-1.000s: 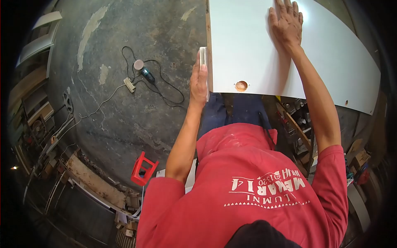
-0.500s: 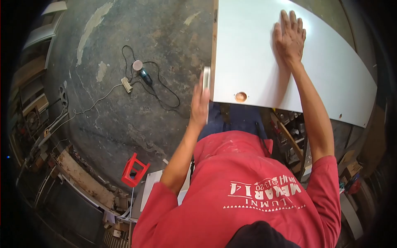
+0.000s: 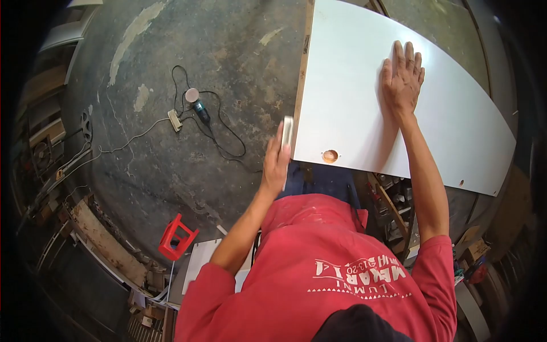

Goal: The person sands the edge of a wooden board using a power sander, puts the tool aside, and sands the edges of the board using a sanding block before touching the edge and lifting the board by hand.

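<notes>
A large white panel (image 3: 347, 97) with a curved far edge lies in front of me. Near its front left corner is a round recessed hole (image 3: 330, 156). My left hand (image 3: 276, 164) grips a pale, flat sanding block (image 3: 288, 132) at the panel's left edge (image 3: 299, 94), which shows brown. The fingers lie along the block's outer side and partly hide it. My right hand (image 3: 403, 85) rests palm down on the panel's white face, its fingers stretched out and holding nothing.
On the floor to the left lie a power sander (image 3: 199, 108) with a round pad, its looped black cord and a power strip (image 3: 175, 121). A red stool (image 3: 178, 236) stands at lower left. Shelving with assorted items (image 3: 396, 199) is under the panel's front edge.
The panel and both hands sit lower in the view, mostly from a camera shift. My left hand keeps the block at the left edge; my right hand stays flat on the panel.
</notes>
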The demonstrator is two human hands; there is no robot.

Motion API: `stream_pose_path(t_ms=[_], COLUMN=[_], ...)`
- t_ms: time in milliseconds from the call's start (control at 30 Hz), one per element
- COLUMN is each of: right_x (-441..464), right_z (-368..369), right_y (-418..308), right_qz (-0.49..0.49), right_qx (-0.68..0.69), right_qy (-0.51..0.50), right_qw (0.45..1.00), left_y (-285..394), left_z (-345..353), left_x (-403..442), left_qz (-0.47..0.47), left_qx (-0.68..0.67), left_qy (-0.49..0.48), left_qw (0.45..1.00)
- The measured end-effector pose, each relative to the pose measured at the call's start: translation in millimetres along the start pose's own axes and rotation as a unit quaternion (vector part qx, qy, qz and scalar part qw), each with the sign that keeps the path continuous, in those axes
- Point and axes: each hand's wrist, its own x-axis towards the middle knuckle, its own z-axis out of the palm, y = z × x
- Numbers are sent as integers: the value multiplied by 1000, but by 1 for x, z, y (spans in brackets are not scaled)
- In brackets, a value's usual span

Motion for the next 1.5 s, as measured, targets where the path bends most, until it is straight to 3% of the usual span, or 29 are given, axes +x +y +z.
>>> stream_pose_path(t_ms=[67, 133, 200, 300, 467, 600, 733, 767, 800, 833, 867, 1167, 1267, 1333, 1467, 1500], right_x=[0, 0, 1, 1, 2, 5, 2, 4, -2, 0, 4, 3, 0, 2, 1, 1], right_z=[-4, -7, -7, -11, -13, -15, -15, -15, -17, -16, -15, -14, -11, -9, -4, -3], right_y=[-4, -4, -5, -6, -7, -8, -7, -6, -6, -7, -7, -7, -6, -4, 0, 1], right_qz=[12, 14, 17, 19, 28, 24, 24, 22, 19, 21, 22, 25, 19, 14, 13, 12], right_qx=[6, 4, 8, 6, 0, -8, 0, 8, 6, 7, 7, 17, 20, 23, 10, 11], right_qy=[-12, -11, -26, -38, -46, -50, -57, -59, -67, -64, -58, -41, -36, -21, -14, -14], right_qw=[1000, 1000, 999, 999, 999, 998, 998, 998, 998, 998, 998, 999, 999, 999, 1000, 1000], left_y=[4, 26, 74, 79, 40, 74, 109, 105, 92, 85, 83, 61, 13, 6, -41, -52], left_z=[10, 19, 23, 22, 18, 26, 28, 22, 11, 1, -5, 9, 3, 8, -9, -15], left_x=[69, 157, 217, 241, 159, 259, 361, 375, 381, 385, 380, 278, 205, 135, 7, -24], left_qz=[108, 150, 114, 160, 220, 137, 227, 225, 117, 14, -13, -20, -74, -78, -62, -126], left_qx=[48, -25, -69, -64, -31, -74, -17, -22, -149, -270, -346, -411, -441, -438, -254, -222], left_qy=[31, 21, -4, -22, 13, 11, 36, 41, -38, -117, -144, -160, -157, -89, -55, -65], left_qw=[992, 988, 991, 985, 975, 988, 973, 973, 981, 956, 927, 897, 880, 891, 964, 965])
